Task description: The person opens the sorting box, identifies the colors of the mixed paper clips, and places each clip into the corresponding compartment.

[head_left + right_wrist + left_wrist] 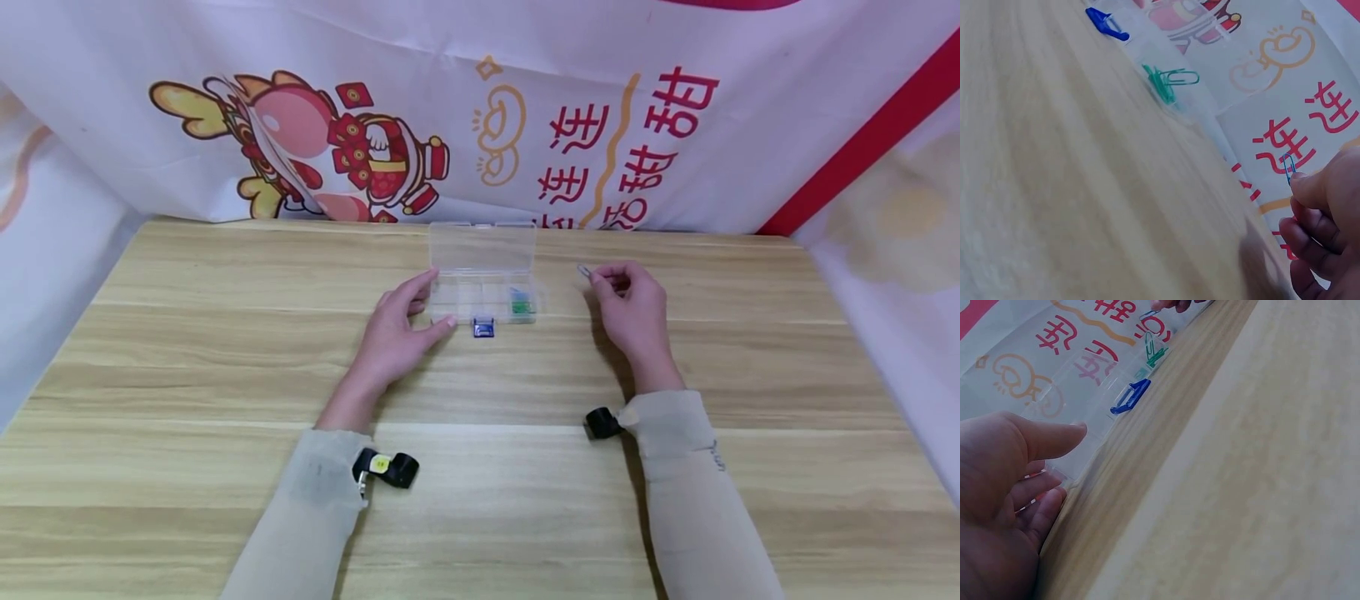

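Observation:
A clear plastic compartment box (468,297) lies on the table with its lid (482,248) raised at the back. My left hand (397,329) grips the box's left end, thumb along the front edge and fingers behind. Green paper clips (1163,86) sit in the compartment at its right end. A blue latch (483,327) juts from the front edge. To the right of the box, my right hand (633,310) pinches a bluish paper clip (1289,167) between thumb and forefinger, its loop pointing away from the fingertips.
The wooden table (480,500) reaches back to a printed white cloth (465,100) hanging close behind the box. Black wrist cameras stick out inward from the left sleeve (307,500) and the right sleeve (690,492).

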A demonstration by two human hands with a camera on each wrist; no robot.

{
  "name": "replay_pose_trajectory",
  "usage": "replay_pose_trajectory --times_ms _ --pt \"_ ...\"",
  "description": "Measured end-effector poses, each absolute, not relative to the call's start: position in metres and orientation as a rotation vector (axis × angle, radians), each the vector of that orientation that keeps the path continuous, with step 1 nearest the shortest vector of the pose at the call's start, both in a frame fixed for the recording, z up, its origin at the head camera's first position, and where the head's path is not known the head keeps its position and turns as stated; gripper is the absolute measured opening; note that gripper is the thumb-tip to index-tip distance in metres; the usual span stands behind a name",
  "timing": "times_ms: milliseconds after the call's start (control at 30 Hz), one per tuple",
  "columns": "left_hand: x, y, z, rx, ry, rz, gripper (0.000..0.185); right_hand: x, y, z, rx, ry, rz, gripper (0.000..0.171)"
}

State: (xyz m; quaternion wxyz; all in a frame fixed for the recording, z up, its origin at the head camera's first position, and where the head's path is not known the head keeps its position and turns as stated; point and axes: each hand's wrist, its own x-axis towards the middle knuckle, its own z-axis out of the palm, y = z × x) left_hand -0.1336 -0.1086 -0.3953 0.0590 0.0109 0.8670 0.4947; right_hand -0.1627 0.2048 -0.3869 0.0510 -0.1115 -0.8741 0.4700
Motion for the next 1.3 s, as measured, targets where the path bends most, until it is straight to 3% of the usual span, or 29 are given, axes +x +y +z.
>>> replay_pose_trajectory --times_ms 667,1300 --pt "-0.134 -0.108 -0.395 0.037 2.623 1.494 0.077 -0.161 0.156 -0.388 -0.075 -2.713 1.536 0.019" --pt "-0.134 -0.11 -0.396 0.023 2.628 1.463 0.076 -0.161 0.148 -0.39 -0.177 -2.711 1.549 0.017"
